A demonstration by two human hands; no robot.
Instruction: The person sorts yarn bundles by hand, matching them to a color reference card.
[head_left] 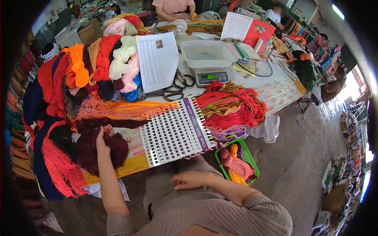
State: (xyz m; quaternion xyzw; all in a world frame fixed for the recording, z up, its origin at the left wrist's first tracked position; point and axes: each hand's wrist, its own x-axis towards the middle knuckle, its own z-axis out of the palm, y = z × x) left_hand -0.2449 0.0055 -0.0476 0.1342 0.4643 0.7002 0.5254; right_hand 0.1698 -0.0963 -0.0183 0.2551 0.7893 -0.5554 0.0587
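Note:
My left hand [103, 141] rests among a thick bundle of dark maroon yarn [86, 151] at the table's front left, its fingers bent into the strands. Over my lap is my right hand [188, 180], fingers curled together; whatever they may hold is too small to make out. Between the hands lies a white perforated card [169, 135] with a purple strip. Orange yarn [122, 109] and more maroon strands run up to its left side. Red, pink and olive yarn [232, 104] hangs from the notches on its right side.
Skeins in many colours [80, 70] crowd the table's left. Behind the card are scissors [173, 94], a printed sheet [157, 59] and a scale [212, 75] bearing a plastic tub [208, 55]. A green basket [252, 159] of yarn sits below right. Other people work farther back.

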